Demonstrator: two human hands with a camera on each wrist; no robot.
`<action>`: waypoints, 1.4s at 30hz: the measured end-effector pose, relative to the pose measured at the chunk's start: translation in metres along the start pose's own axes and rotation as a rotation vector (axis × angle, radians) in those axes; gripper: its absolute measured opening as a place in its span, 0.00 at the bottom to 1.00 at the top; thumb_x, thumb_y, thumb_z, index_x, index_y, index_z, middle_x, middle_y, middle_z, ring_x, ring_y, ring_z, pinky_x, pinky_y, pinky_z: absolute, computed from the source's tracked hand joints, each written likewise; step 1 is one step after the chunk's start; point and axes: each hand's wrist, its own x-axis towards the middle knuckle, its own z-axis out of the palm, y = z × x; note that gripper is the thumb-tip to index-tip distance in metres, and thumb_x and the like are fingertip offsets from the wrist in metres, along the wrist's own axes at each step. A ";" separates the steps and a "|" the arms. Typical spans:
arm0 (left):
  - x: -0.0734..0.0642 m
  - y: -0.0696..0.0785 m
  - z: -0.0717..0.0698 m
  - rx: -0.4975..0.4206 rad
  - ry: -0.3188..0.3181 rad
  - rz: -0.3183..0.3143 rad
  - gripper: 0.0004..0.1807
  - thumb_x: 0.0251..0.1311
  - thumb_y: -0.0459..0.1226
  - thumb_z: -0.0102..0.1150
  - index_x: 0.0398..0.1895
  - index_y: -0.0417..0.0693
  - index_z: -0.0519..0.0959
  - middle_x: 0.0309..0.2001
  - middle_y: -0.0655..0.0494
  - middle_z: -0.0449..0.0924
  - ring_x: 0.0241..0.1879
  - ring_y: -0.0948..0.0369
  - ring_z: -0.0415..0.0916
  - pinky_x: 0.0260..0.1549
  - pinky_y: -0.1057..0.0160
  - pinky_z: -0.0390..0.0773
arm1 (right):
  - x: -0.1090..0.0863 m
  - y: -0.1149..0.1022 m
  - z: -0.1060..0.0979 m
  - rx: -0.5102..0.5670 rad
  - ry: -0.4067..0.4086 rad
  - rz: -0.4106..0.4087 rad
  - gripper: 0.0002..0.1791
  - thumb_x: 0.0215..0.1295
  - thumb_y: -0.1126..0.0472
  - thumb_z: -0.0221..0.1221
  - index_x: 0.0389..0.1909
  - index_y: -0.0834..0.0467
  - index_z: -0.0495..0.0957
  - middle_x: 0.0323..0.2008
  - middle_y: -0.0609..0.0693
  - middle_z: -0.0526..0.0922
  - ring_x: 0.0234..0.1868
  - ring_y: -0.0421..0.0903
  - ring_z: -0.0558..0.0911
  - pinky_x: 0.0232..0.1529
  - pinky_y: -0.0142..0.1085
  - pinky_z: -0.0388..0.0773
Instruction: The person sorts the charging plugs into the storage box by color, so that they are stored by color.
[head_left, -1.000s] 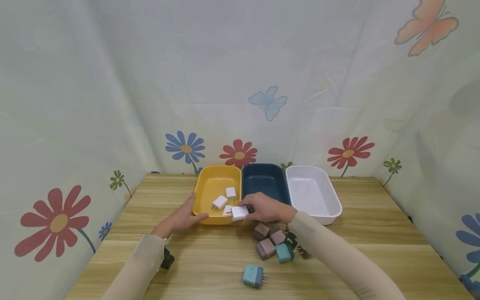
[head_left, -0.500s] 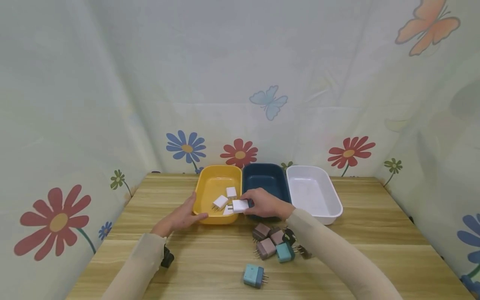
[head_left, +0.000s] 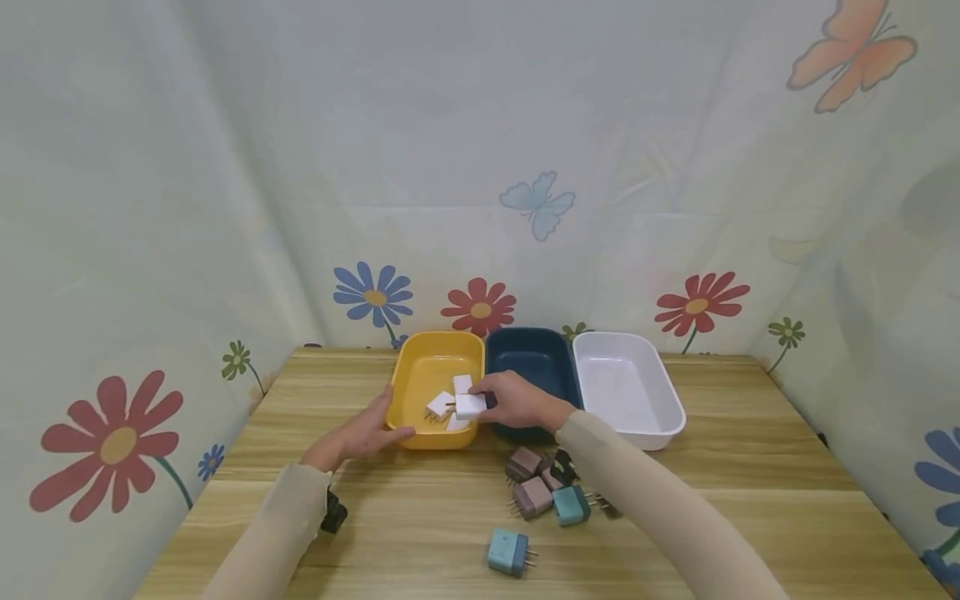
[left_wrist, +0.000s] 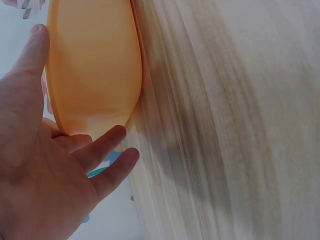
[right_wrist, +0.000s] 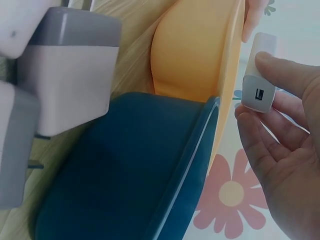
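Observation:
My right hand (head_left: 517, 402) pinches a white USB charger (head_left: 470, 407) by its sides, above the front right part of the yellow bin (head_left: 405, 383). In the right wrist view the USB port of this charger (right_wrist: 259, 94) shows, with the thumb on one side and fingers on the other. Inside the bin lie a few white chargers (head_left: 438, 405), one partly hidden below the held one. At the bin's front left corner my left hand (head_left: 363, 429) touches the rim. The left wrist view shows its fingers (left_wrist: 107, 145) spread and fairly straight against the yellow wall (left_wrist: 95, 65).
A dark blue bin (head_left: 525, 337) stands right of the yellow one, then a white bin (head_left: 667, 408). On the wooden table (head_left: 405, 533), a cluster of mauve chargers (head_left: 532, 497) and a teal charger (head_left: 572, 505) lies before the bins. Another teal charger (head_left: 507, 551) lies nearer.
My right hand has carried the white charger farther from me and slightly left, over the yellow bin. The left hand stays on the bin's corner.

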 end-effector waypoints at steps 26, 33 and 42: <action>0.003 -0.001 -0.003 -0.035 0.005 -0.057 0.55 0.58 0.50 0.63 0.74 0.36 0.38 0.73 0.39 0.38 0.71 0.45 0.40 0.66 0.45 0.45 | 0.024 -0.010 0.016 0.030 -0.046 0.023 0.25 0.56 0.55 0.68 0.55 0.56 0.79 0.45 0.44 0.82 0.43 0.40 0.78 0.51 0.32 0.74; 0.002 0.000 -0.004 -0.046 -0.006 -0.096 0.55 0.57 0.52 0.62 0.75 0.40 0.37 0.74 0.41 0.38 0.71 0.46 0.41 0.66 0.45 0.45 | 0.031 -0.012 0.020 0.004 -0.063 -0.004 0.23 0.56 0.55 0.68 0.53 0.57 0.80 0.41 0.44 0.82 0.42 0.41 0.78 0.48 0.30 0.74; 0.002 0.001 -0.003 -0.051 0.000 -0.097 0.55 0.57 0.53 0.62 0.75 0.43 0.38 0.74 0.43 0.39 0.71 0.46 0.42 0.66 0.44 0.47 | 0.036 -0.012 0.024 -0.009 -0.066 -0.009 0.22 0.55 0.55 0.68 0.51 0.57 0.80 0.39 0.44 0.82 0.41 0.42 0.78 0.47 0.30 0.74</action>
